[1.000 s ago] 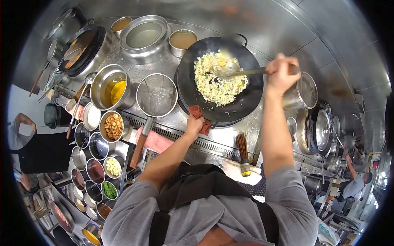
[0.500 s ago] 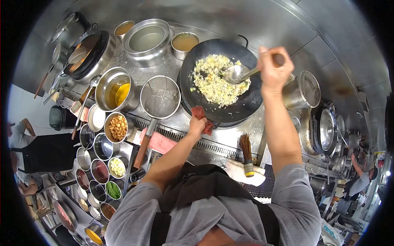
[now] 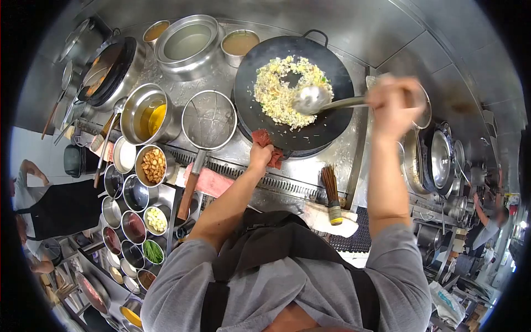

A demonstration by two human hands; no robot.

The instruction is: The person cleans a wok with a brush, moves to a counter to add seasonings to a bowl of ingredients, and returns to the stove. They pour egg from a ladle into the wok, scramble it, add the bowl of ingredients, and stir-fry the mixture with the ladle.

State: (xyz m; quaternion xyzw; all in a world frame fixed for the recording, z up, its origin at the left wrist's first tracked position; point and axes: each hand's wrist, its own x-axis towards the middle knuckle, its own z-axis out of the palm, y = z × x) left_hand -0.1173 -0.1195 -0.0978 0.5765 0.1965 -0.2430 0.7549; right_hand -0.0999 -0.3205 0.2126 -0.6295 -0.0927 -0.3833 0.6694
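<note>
Right grip on ladle, steel range — steel wall

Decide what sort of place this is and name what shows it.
Probably a commercial restaurant kitchen: a large black round wok of fried rice on a steel cooking range, rows of small round steel ingredient bowls, and big steel stockpots.

we look through a strong fisheye: a black ring frames the round picture, and straight counter edges bow near the rim. bright, even light from above falls on the stove, with soft glare on the steel wall. our right hand is smeared by motion blur, while the wok and rice are sharp. lamps at the far right burn out white.
</note>
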